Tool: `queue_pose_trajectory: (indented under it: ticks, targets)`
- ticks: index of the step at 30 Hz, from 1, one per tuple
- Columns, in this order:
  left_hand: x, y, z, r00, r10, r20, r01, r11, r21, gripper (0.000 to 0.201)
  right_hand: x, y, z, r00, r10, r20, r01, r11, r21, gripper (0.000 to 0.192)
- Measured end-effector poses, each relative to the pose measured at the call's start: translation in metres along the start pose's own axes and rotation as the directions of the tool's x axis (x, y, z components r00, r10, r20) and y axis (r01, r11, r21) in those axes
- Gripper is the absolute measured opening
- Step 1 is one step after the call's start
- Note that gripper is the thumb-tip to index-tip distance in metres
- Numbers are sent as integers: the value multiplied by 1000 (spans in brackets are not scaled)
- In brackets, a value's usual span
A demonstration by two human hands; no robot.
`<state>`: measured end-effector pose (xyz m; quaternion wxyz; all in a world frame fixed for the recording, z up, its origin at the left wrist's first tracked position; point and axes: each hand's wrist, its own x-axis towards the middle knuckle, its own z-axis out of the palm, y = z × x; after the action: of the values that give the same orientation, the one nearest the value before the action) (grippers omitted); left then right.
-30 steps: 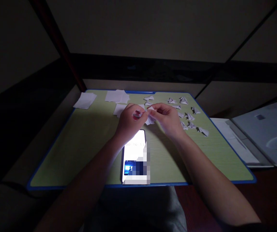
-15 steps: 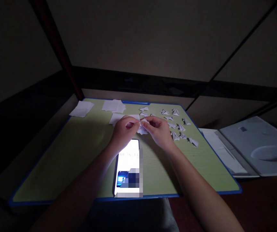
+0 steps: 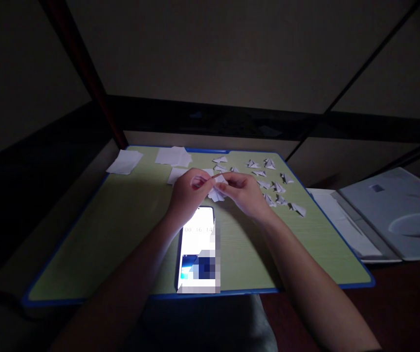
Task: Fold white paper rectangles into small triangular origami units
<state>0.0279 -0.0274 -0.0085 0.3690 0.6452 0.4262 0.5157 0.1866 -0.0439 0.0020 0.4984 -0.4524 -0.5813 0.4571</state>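
Note:
My left hand (image 3: pixel 187 190) and my right hand (image 3: pixel 244 191) meet over the middle of a green board with a blue rim (image 3: pixel 121 230). Between their fingertips they pinch a small folded white paper piece (image 3: pixel 217 188), held just above the board. A lit phone (image 3: pixel 197 249) lies flat on the board right below my hands. Several small folded paper pieces (image 3: pixel 274 186) are spread out to the right of my right hand.
Flat white paper squares (image 3: pixel 125 161) and a second stack of them (image 3: pixel 173 156) lie along the board's far left edge. A grey folder or laptop (image 3: pixel 389 210) lies to the right of the board. The room is dark, with a wall behind.
My hands stay together on the paper piece, with the fingers shifting slightly. The view tilted up and then back a little, so everything slid in the frame.

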Motion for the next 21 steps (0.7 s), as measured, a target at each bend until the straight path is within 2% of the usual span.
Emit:
queue_pose_trajectory:
  ticks: [5, 10, 21]
  targets:
    - [1, 5, -2, 1000, -7, 23, 9, 999, -48, 5, 0, -2, -1, 999, 42, 0, -42, 998, 50, 30]
    - [1, 10, -3, 999, -34, 22, 34, 999, -24, 4, 0, -3, 0, 998, 56, -4, -55, 992, 109, 28]
    - [-1, 9, -2, 996, 15, 83, -18, 999, 30, 14, 0, -2, 1, 999, 34, -25, -30, 986, 163, 40]
